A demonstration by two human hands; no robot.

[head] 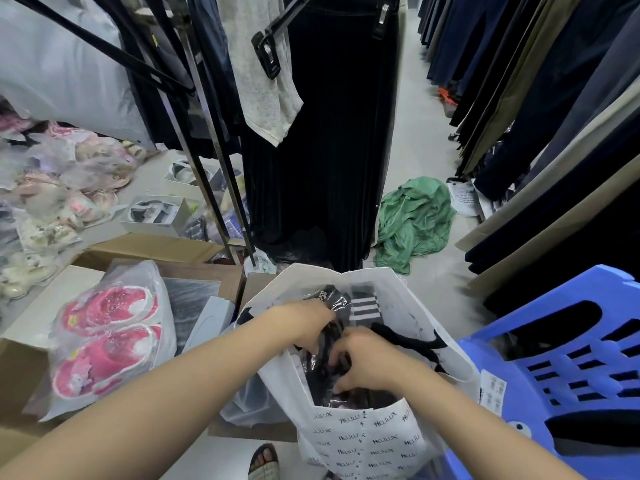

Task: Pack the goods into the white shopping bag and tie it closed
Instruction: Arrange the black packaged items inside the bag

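Observation:
A white shopping bag (pixel 363 441) printed with small black lettering stands open in front of me. Inside it lie dark goods in clear plastic wrap (pixel 332 303), one with black and white stripes (pixel 364 308). Both my hands are down in the bag's mouth. My left hand (pixel 304 323) presses on the dark packets at the left side. My right hand (pixel 363 362) has its fingers curled around a dark wrapped packet (pixel 332 355) in the middle. The bag's black handle (pixel 405 339) lies over its right rim.
A blue plastic chair (pixel 561 379) stands right of the bag. Pink shoes in plastic (pixel 104 337) rest on cardboard boxes (pixel 152 249) at the left. A clothes rack with a black skirt (pixel 322 150) hangs ahead, a green garment (pixel 412 220) lies on the floor, and my sandalled foot (pixel 264 460) is below.

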